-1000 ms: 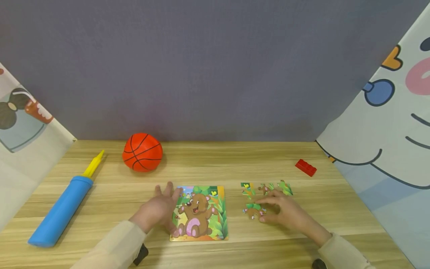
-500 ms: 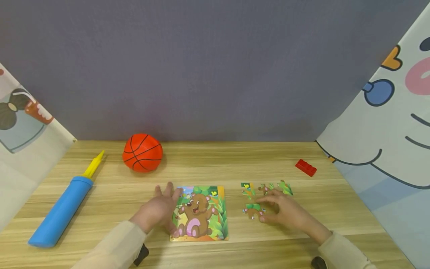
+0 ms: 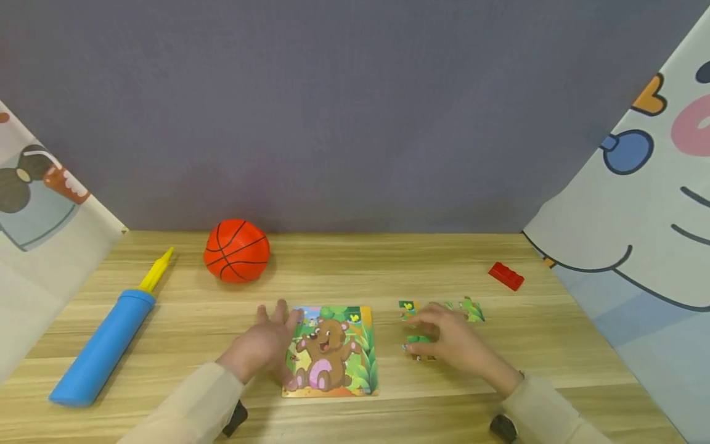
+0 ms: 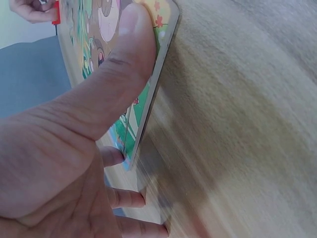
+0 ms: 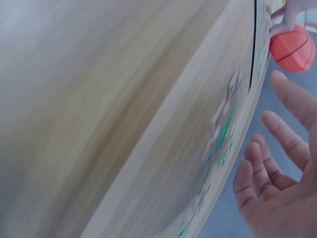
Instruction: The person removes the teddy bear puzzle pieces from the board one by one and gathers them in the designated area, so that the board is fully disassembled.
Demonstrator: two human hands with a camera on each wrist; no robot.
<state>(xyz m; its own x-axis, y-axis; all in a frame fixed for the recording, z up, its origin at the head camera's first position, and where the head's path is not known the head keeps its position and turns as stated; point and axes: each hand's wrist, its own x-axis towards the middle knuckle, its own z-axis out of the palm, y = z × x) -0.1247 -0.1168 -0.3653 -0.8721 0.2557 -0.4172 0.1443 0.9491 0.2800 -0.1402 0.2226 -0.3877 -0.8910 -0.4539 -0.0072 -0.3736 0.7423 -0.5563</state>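
Observation:
A square jigsaw puzzle (image 3: 333, 354) with a sitting brown bear lies flat on the table. My left hand (image 3: 263, 346) steadies its left side: the thumb (image 4: 119, 64) lies along the board near one corner, and the index fingertip touches the other. The remaining left fingers spread out on the wood. To the right, my right hand (image 3: 455, 339) hovers over loose puzzle pieces, its thumb and fingers apart with nothing between them. A bear-face piece (image 3: 420, 339) is partly covered by that hand. A leafy piece (image 3: 473, 309) and a yellow-bird piece (image 3: 407, 306) show beyond the fingers.
A red toy basketball (image 3: 236, 251) sits at the back left. On the far left lies a blue hand pump (image 3: 105, 345) with a yellow nozzle. A red toy brick (image 3: 506, 276) is at the back right. Grey and printed panels enclose the table.
My right hand has shifted left and slightly lifted, now covering more of the bear-face piece and another piece behind it. My left hand stays on the puzzle's edge.

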